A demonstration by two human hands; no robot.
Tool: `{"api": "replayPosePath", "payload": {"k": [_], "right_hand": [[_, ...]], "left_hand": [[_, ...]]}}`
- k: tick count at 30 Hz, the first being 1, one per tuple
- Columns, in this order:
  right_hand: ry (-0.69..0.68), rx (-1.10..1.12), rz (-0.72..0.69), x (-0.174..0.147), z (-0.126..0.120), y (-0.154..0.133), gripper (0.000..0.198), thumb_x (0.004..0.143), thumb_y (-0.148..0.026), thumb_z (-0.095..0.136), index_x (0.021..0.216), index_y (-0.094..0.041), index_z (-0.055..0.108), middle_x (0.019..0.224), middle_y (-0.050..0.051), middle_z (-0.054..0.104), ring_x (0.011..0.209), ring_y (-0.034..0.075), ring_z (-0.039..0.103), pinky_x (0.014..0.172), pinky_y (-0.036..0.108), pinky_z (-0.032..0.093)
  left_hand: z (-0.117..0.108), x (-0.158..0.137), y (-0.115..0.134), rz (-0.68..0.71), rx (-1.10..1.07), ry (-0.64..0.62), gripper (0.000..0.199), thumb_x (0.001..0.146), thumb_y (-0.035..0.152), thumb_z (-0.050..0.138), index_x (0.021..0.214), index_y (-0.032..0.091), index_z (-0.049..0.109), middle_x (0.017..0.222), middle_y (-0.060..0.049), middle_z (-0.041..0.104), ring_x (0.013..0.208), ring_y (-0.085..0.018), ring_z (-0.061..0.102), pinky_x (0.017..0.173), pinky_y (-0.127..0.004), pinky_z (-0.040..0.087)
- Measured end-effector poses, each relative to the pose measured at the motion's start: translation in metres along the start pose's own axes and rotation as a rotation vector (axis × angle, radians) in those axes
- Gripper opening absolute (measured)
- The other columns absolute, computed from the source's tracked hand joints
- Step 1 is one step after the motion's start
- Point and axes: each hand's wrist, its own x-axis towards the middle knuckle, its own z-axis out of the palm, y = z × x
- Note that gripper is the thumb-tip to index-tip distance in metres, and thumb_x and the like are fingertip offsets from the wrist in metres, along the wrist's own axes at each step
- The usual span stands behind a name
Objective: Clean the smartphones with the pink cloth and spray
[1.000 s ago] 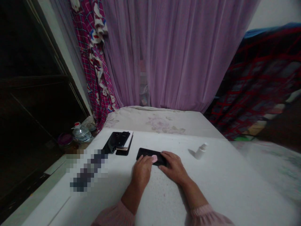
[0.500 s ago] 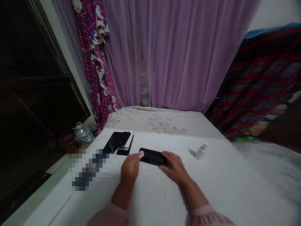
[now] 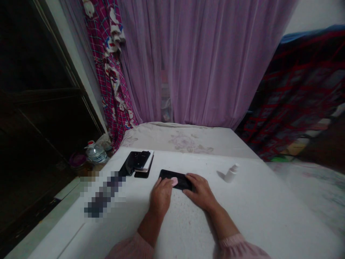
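Note:
A black smartphone [image 3: 182, 182] lies flat on the white tabletop in front of me. My left hand [image 3: 161, 194] presses a small pink wiping pad [image 3: 174, 181] onto its dark face, left of the middle; whether the pad is cloth or sponge I cannot tell. At the phone's right end, my right hand [image 3: 199, 190] grips it, thumb on the near edge and fingers on the far edge. Part of the phone's left side is hidden under my left fingers. To the right of my right hand stands a small white spray bottle [image 3: 231, 174], upright.
Left of the phone are several dark devices: a black phone [image 3: 132, 160], and a small black device [image 3: 142, 159] on top of a white one [image 3: 149, 162]. A blurred-out patch [image 3: 104, 196] lies nearer me. Fine specks dot the table [image 3: 185, 223]. Purple curtains [image 3: 210, 64] hang behind.
My left hand has slid right with the pink pad, from the phone's left end toward its middle. My right hand, the phone and the bottle have stayed in place.

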Motion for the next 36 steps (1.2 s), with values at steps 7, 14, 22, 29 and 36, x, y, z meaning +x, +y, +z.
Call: {"api": "replayPosePath", "payload": {"k": [7,14,22,29,36], "right_hand": [[0.026,0.000,-0.017,-0.001,0.003,0.004,0.051,0.074,-0.036,0.068,0.123,-0.024,0.061,0.127,0.010,0.062,0.119,0.029,0.055,0.102,0.048,0.040],[0.015,0.004,-0.013,-0.001,0.002,0.004,0.052,0.072,-0.036,0.070,0.122,-0.022,0.062,0.127,0.011,0.061,0.119,0.030,0.055,0.102,0.049,0.039],[-0.010,0.021,0.009,-0.001,-0.001,0.002,0.053,0.071,-0.034,0.071,0.122,-0.022,0.063,0.128,0.012,0.061,0.120,0.031,0.054,0.103,0.050,0.038],[0.001,0.037,-0.003,-0.001,0.001,0.006,0.051,0.072,-0.033,0.070,0.122,-0.023,0.063,0.129,0.011,0.061,0.120,0.030,0.054,0.103,0.051,0.038],[0.010,0.033,-0.016,0.000,0.003,0.009,0.049,0.071,-0.030,0.070,0.120,-0.023,0.064,0.130,0.011,0.060,0.120,0.031,0.054,0.103,0.052,0.039]], "left_hand": [[-0.001,0.003,0.013,0.093,-0.092,-0.111,0.028,0.094,0.013,0.046,0.111,0.023,0.066,0.104,-0.003,0.073,0.100,-0.019,0.067,0.101,-0.042,0.048],[-0.007,-0.001,-0.014,-0.018,-0.065,-0.032,0.028,0.095,0.018,0.045,0.109,0.025,0.068,0.105,-0.003,0.073,0.102,-0.020,0.067,0.101,-0.044,0.047],[-0.025,0.002,-0.032,-0.146,-0.078,-0.034,0.030,0.097,0.021,0.041,0.108,0.027,0.068,0.106,-0.001,0.073,0.097,-0.018,0.067,0.100,-0.042,0.046],[-0.031,0.000,-0.042,-0.245,-0.122,-0.027,0.029,0.096,0.026,0.043,0.110,0.026,0.069,0.110,0.000,0.072,0.102,-0.019,0.067,0.095,-0.039,0.051],[-0.029,0.001,-0.036,-0.272,-0.216,0.018,0.028,0.095,0.024,0.045,0.110,0.026,0.069,0.111,0.001,0.072,0.102,-0.016,0.066,0.094,-0.032,0.052]]}}
